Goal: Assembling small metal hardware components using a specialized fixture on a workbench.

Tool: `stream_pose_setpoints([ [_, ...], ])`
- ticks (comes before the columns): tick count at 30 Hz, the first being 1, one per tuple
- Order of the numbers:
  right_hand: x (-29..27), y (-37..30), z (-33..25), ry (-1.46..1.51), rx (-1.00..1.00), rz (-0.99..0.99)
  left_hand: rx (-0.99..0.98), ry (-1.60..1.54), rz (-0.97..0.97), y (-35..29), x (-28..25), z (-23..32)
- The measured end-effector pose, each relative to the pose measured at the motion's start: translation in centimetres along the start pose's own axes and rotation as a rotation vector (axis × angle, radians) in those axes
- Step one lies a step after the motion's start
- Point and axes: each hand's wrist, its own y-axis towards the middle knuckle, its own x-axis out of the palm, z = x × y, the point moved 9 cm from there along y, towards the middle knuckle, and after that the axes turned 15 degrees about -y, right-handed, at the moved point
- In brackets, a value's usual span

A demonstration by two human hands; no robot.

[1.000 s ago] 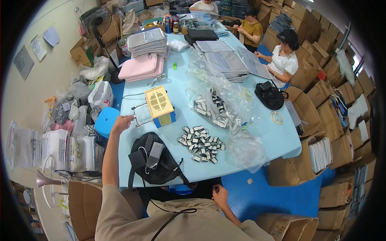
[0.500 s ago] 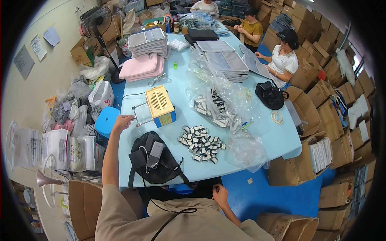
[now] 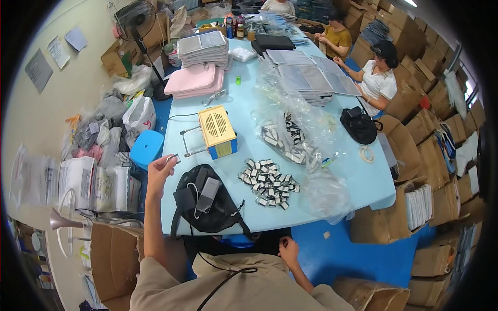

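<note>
My left hand (image 3: 161,173) is raised at the table's left edge, thumb and fingers pinched on a small loop with a dark and white end (image 3: 173,158). It is near a yellow and blue vented box (image 3: 218,129), whose metal bracket (image 3: 189,142) sticks out to the left, apart from my fingers. My right hand (image 3: 288,249) rests in my lap, fingers curled; whether anything is inside is hidden. To the right of the box lies a pile of small black and white pieces (image 3: 267,181). More such pieces (image 3: 290,142) lie in a clear plastic bag (image 3: 324,194).
A black mesh bag (image 3: 220,217) with a grey device (image 3: 208,194) lies before me on the light blue table (image 3: 311,233). Pink cases (image 3: 192,82) and grey stacks (image 3: 202,49) stand farther back. A blue stool (image 3: 147,149) is left; cartons (image 3: 384,223) and a seated co-worker (image 3: 378,83) are right.
My left hand has drawn back from the metal bracket toward me, and the small loop in its fingers now shows. The whole view has shifted slightly. My right hand stays in my lap.
</note>
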Motion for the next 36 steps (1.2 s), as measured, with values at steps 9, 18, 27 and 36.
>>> stream_pose_setpoints([
  [9,0.2,-0.1,-0.1,-0.026,0.036,-0.055,-0.013,-0.159,-0.140,-6.1,5.1,0.7],
  [18,-5.9,-2.8,-15.7,0.157,-0.329,0.120,-0.017,-0.230,-0.194,-8.8,8.1,1.8],
  [27,-9.8,-3.4,-33.6,0.641,-0.602,-0.067,-0.027,-0.227,-0.189,-12.6,10.3,0.6],
  [36,-8.6,-2.6,-34.7,0.806,-0.567,-0.088,0.012,-0.309,-0.271,-16.3,12.5,-2.2],
])
